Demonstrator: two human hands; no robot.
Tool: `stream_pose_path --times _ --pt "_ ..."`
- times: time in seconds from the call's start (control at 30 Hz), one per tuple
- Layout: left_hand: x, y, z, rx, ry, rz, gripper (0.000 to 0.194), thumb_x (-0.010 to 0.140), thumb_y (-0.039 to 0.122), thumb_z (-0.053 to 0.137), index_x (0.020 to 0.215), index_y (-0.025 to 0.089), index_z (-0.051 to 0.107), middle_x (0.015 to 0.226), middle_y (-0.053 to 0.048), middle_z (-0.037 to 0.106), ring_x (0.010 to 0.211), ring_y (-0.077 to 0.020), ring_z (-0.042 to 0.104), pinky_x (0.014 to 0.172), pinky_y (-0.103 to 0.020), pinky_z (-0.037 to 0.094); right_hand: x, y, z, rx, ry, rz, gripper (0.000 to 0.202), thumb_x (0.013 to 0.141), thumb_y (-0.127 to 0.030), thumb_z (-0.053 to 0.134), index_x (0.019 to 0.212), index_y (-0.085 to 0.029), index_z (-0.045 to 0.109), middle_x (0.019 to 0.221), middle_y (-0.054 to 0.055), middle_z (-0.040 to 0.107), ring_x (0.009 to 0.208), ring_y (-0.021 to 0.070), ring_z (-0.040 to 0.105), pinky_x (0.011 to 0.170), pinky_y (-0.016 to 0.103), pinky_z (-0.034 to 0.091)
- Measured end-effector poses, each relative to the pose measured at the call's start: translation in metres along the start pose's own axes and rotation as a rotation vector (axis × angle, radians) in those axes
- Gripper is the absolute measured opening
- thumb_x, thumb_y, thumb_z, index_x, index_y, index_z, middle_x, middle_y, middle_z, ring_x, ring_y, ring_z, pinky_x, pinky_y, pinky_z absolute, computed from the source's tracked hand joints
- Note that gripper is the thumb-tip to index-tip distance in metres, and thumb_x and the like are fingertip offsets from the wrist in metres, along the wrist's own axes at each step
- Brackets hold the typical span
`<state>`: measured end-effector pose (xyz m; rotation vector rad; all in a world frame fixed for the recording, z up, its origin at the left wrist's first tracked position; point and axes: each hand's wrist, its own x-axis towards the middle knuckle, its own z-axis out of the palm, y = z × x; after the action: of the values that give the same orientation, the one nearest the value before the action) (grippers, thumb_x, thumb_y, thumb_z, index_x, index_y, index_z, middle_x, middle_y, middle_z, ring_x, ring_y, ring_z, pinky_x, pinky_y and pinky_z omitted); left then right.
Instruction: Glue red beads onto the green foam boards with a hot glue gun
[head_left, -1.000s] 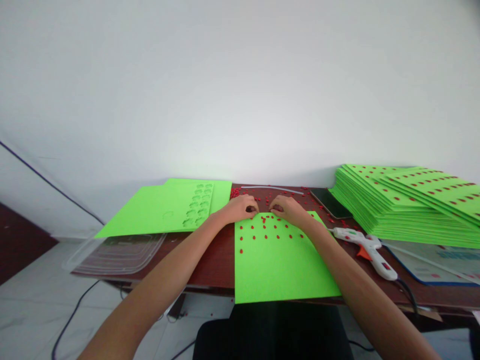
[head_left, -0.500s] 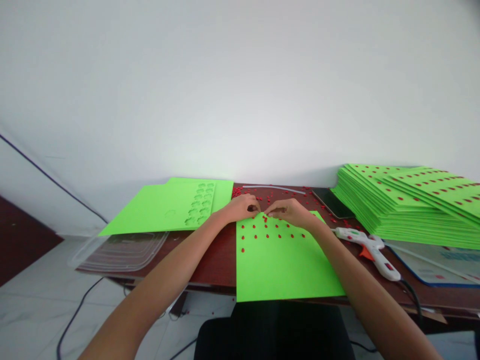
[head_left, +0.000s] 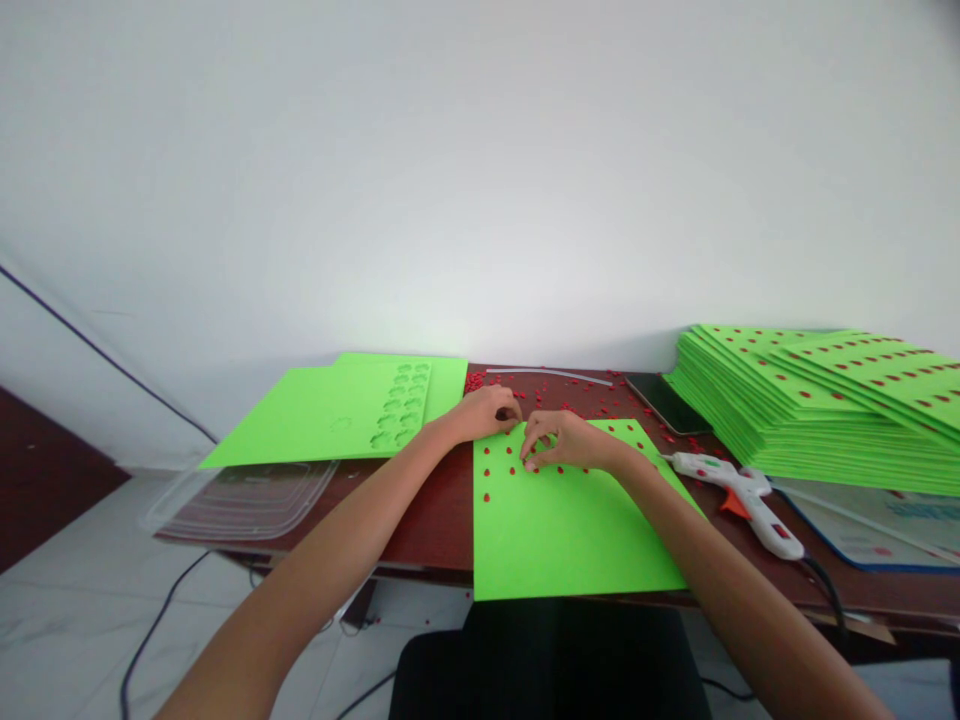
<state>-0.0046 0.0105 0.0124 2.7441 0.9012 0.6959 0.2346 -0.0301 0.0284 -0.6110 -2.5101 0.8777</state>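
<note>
A bright green sheet (head_left: 577, 540) with rows of small red pieces lies at the table's front edge. My left hand (head_left: 487, 414) rests at its back left corner, fingers curled and tips pressed together; what they hold, if anything, is too small to make out. Over the dotted rows, my right hand (head_left: 559, 440) has thumb and fingertips brought together close to the sheet, and anything between them is hidden. Loose red pieces (head_left: 540, 391) are scattered on the table behind both hands.
Stacked green sheets with red dots (head_left: 787, 430) stand at the right, beside a phone (head_left: 669, 405) and a white glue gun (head_left: 742, 492). Other green sheets (head_left: 300, 415) lie left, over a clear plastic lid (head_left: 240, 500). A white wall (head_left: 480, 180) rises behind the table.
My right hand has moved from the sheet's back edge toward me, down onto the rows of red pieces. My left hand has stayed almost in place.
</note>
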Motion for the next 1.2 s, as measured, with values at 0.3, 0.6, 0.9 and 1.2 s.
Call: stream_pose_path --times 0.3,0.6,0.9,1.2 --pt "0.0 -0.002 0.0 0.022 -0.016 0.0 0.01 0.087 0.018 0.066 0.092 0.019 0.076 0.09 -0.004 0.071 0.086 -0.017 0.065 0.083 -0.028 0.048 -0.001 0.0 0.0 -0.119 -0.029 0.024 0.018 0.081 -0.034 0.082 0.097 -0.026 0.083 0.096 0.003 0.07 0.089 0.0171 0.066 0.078 0.027 0.05" --pt "0.0 -0.001 0.0 0.012 -0.02 -0.01 0.008 0.087 0.02 0.068 0.092 0.019 0.075 0.091 -0.004 0.07 0.088 -0.0169 0.064 0.085 -0.027 0.048 0.001 -0.011 0.006 -0.182 0.001 0.008 0.011 0.081 -0.021 0.079 0.091 -0.022 0.081 0.09 0.003 0.067 0.08 0.0155 0.062 0.073 0.026 0.047" --pt "0.001 -0.001 -0.001 -0.002 -0.027 -0.026 0.01 0.085 0.019 0.068 0.091 0.021 0.076 0.088 -0.002 0.07 0.082 -0.0155 0.062 0.079 -0.026 0.045 -0.003 -0.028 -0.014 -0.11 0.131 -0.074 0.013 0.08 -0.014 0.073 0.091 -0.021 0.075 0.098 0.004 0.068 0.087 0.0159 0.064 0.079 0.028 0.048" --pt "0.001 -0.007 0.003 0.019 -0.049 -0.029 0.012 0.087 0.023 0.064 0.09 0.022 0.076 0.09 -0.003 0.069 0.087 -0.0168 0.064 0.084 -0.027 0.047 -0.014 -0.065 0.025 -0.084 0.072 -0.047 0.013 0.081 -0.015 0.076 0.092 -0.021 0.075 0.1 0.003 0.066 0.091 0.0172 0.063 0.084 0.03 0.049"
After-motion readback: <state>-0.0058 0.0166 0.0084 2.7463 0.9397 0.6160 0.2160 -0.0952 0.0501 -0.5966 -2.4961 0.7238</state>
